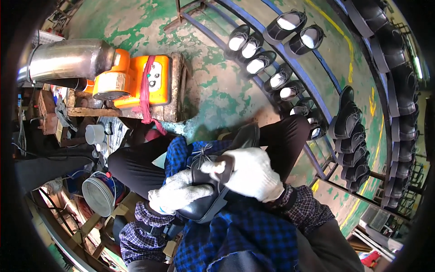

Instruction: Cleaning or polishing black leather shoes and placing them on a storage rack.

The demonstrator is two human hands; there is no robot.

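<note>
A black lace-up shoe [205, 210] lies across my lap on a blue checked cloth [249, 231]. My left hand [181, 192], in a white knit glove, is closed round the shoe's near left side, its thumb stretched over the upper. On the other side, my gloved right hand [253, 174] is closed at the shoe's opening, with its fingertips pinched near the tied laces [205, 152]. Whether a small tool sits in those fingers is hidden. Beyond the right hand, a black rounded piece [247, 136] sticks up; I cannot tell if it belongs to the same shoe.
At left, an orange machine [156, 81] with a red cloth strip and a metal duct [68, 59] stands on a wooden stand [179, 88]. A bucket [98, 197] is by my left knee. Blue-railed racks [290, 61] hold several black shoes [346, 118] at right.
</note>
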